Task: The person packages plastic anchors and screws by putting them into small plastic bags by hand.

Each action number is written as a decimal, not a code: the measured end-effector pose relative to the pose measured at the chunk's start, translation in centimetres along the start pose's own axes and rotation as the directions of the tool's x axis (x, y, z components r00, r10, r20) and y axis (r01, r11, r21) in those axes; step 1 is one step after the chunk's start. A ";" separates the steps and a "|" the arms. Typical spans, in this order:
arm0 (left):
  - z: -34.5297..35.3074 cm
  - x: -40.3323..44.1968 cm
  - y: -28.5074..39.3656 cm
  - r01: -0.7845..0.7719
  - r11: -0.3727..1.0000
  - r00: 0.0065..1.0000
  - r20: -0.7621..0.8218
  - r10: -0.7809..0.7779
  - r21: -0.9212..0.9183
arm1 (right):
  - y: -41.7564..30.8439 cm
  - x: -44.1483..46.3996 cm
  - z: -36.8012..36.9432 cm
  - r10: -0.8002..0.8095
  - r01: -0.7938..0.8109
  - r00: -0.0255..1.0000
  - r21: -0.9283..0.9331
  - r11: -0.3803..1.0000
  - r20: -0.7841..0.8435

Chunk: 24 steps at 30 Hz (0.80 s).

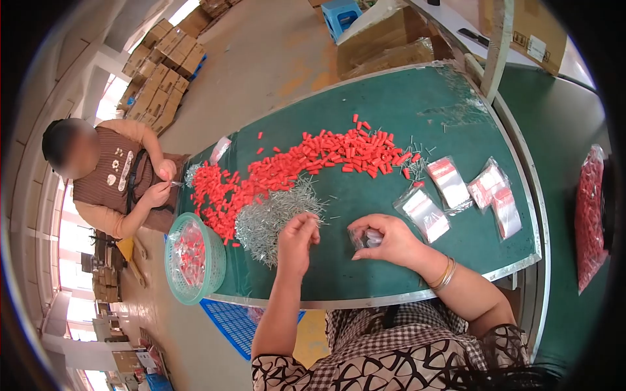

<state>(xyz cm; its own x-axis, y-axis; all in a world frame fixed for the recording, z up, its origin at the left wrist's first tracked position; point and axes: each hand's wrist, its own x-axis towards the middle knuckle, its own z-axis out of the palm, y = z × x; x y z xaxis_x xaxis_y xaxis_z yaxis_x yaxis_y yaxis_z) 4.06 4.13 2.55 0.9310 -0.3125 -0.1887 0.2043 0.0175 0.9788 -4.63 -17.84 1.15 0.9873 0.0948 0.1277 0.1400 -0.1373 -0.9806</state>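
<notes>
My left hand (298, 242) is closed, fingertips pinched, at the right edge of a pile of silver screws (270, 218). What it pinches, if anything, is too small to make out. To its right, my right hand (394, 242) curls around a small clear plastic bag (369, 238), thumb and fingers on either side of it. A long heap of red plastic plugs (339, 150) stretches across the green table behind both hands. Beyond my right hand lie bundles of small clear bags with red and white parts (425, 215), a few of them side by side.
A green basket (217, 267) with filled bags stands at the table's left edge. Across that end sits a co-worker (120, 179), working with both hands near the screws. A metal post (499, 49) rises at the back right. Loose screws (417, 156) lie near the bundles.
</notes>
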 end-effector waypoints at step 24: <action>5.1 -3.9 2.3 -0.583 0.500 0.802 0.358 0.478 0.640 | -0.9 -0.1 -0.3 -0.013 0.014 1.000 0.092 0.996 -0.015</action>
<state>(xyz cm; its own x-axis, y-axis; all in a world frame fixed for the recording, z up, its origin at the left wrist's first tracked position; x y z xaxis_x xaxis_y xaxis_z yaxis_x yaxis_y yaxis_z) -0.65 0.51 5.90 0.7362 -0.5821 0.3452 -0.6347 -0.4170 0.6506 -4.88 -18.02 2.10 0.9864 0.0816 0.1424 0.1463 -0.0442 -0.9882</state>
